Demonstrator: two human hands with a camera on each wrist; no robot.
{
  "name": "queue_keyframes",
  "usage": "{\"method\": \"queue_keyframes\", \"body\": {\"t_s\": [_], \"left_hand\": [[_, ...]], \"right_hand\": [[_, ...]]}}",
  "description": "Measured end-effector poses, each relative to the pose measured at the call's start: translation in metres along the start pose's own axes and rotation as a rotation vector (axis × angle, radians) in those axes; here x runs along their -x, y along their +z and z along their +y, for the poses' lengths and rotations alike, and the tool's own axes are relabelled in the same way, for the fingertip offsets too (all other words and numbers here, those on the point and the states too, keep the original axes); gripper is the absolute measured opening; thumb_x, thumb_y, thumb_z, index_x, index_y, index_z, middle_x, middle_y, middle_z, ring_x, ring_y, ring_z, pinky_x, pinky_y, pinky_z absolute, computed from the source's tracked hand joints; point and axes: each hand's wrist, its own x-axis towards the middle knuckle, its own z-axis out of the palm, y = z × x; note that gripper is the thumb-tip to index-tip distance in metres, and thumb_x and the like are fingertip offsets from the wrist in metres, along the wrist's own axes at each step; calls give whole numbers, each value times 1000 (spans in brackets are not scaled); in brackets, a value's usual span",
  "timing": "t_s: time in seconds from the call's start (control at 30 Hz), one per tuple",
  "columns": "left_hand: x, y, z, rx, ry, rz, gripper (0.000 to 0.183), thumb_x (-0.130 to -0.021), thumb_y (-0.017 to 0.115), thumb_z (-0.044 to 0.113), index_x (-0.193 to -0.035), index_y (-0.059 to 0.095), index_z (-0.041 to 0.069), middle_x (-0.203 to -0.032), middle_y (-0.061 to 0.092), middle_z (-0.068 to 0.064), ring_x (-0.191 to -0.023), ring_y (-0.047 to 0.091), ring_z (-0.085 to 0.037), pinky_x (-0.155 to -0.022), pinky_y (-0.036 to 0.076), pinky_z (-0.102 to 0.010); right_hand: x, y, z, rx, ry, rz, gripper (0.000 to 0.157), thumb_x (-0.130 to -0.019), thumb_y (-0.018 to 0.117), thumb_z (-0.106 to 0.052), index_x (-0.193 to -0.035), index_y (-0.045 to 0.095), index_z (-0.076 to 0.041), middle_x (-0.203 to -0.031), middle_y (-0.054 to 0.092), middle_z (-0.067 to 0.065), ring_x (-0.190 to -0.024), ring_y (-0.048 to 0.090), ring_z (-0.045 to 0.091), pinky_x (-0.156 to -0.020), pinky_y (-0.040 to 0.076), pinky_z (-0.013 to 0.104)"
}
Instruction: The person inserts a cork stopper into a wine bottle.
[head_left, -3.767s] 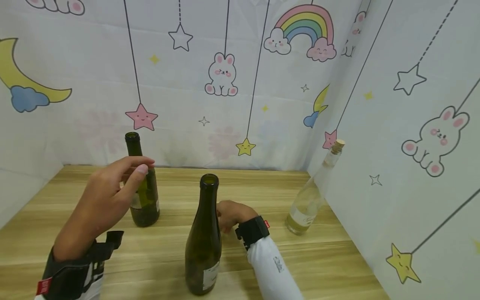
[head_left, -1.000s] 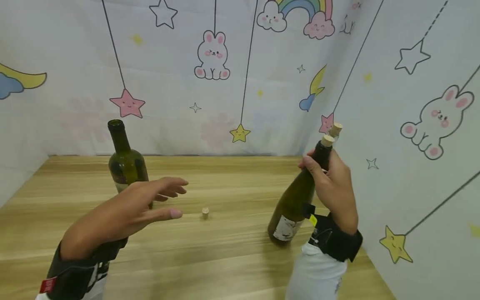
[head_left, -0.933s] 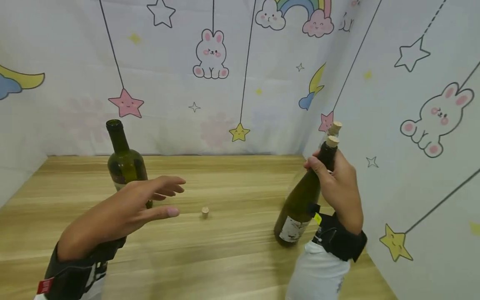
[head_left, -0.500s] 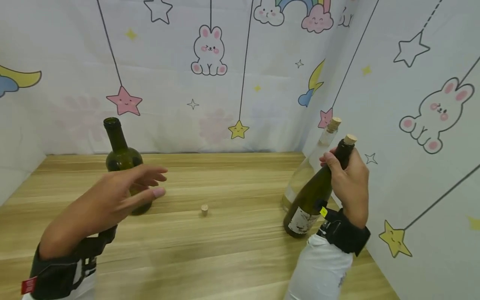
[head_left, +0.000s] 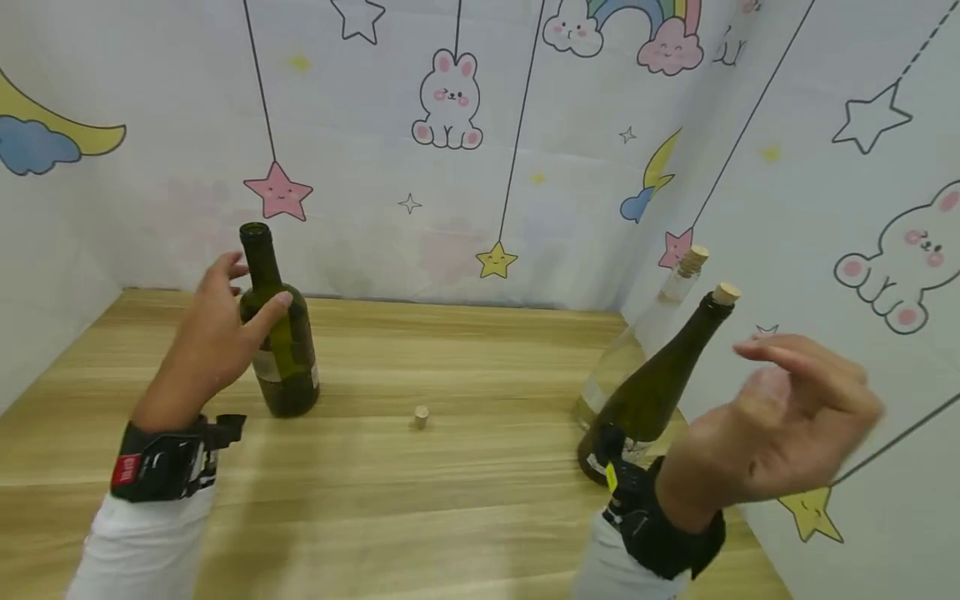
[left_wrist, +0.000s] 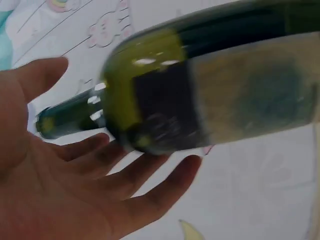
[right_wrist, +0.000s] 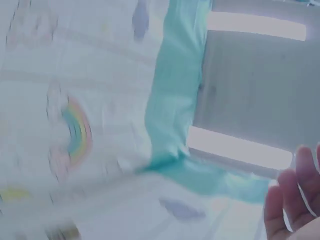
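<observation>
Both arms wear white sleeves ending just behind black wrist straps. The strap behind the left hand (head_left: 213, 346) carries a small red tag, and the one behind the right hand (head_left: 780, 425) a small yellow tag.

Glossy dark green glass makes up the open bottle (head_left: 279, 333) and the corked bottle (head_left: 660, 387); the tabletop (head_left: 465, 492) is smooth, matt, pale wood grain.

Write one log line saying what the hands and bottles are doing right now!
left hand: open, touching uncorked green bottle | right hand: open, empty, beside corked green bottle | loose cork: on table
</observation>
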Motion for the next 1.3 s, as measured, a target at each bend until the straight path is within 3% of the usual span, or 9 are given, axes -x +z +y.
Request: {"method": "queue_keyframes", "body": {"t_s": [0.1,0.23,0.3,0.6,0.8,0.97,1.13,1.23,1.3], "left_hand": [[-11,13,-9,9,16,9,75,-103,42,46,-152,19,-6,-138,44,-40,-114,52,-59,-88,41,-79],[-9,17,-9,-52,70,69,63,-106,42,40,-143,34,-11,-124,55,-41,-100,60,-57,-78,47,-75],[-4,15,-1,-102,125,78,61,-106,44,39,-138,39,-12,-121,58,-42,-97,62,-57,-74,48,-72],[45,24,73,-131,432,-92,36,-97,67,31,-111,59,-1,-102,74,-24,-89,74,-41,-71,61,-58],[69,47,96,-145,616,-163,29,-87,80,28,-100,62,9,-86,78,-4,-76,76,-17,-62,64,-38],[80,57,102,-173,662,-226,34,-84,82,32,-100,61,10,-80,75,2,-69,73,-9,-57,61,-29],[82,57,102,-165,644,-250,38,-83,82,33,-105,60,10,-85,77,-1,-73,74,-12,-61,62,-32],[83,56,104,-168,607,-273,40,-85,79,40,-106,59,12,-90,79,-5,-80,76,-18,-65,63,-39],[82,53,104,-187,567,-321,50,-83,75,51,-111,59,13,-100,78,-5,-89,76,-21,-72,63,-43]], "right_hand": [[21,10,3,-104,51,-199,18,-81,53,3,-71,55,18,-66,61,15,-66,59,18,-67,47,21],[45,13,24,-14,111,-656,26,-90,53,-5,-81,60,18,-71,61,22,-68,57,25,-71,47,23],[54,15,36,47,112,-816,22,-92,53,-5,-87,64,13,-74,62,21,-70,57,27,-71,48,27],[91,28,62,132,167,-1188,8,-95,59,0,-95,67,0,-84,63,11,-75,58,21,-68,53,40],[117,31,79,244,237,-1431,7,-98,60,-5,-98,67,-7,-88,65,6,-79,61,18,-71,56,36],[153,32,95,311,237,-1646,6,-97,64,-9,-102,65,-7,-100,63,9,-90,60,23,-77,55,37],[195,32,106,409,283,-1988,30,-95,69,-12,-124,61,-11,-122,55,11,-104,54,25,-85,54,39],[216,29,109,456,446,-2131,27,-98,66,-20,-124,60,-16,-127,51,8,-105,55,24,-85,54,39],[228,25,112,414,631,-2140,16,-100,62,-27,-113,65,-18,-114,56,4,-94,58,19,-78,54,35]]}}
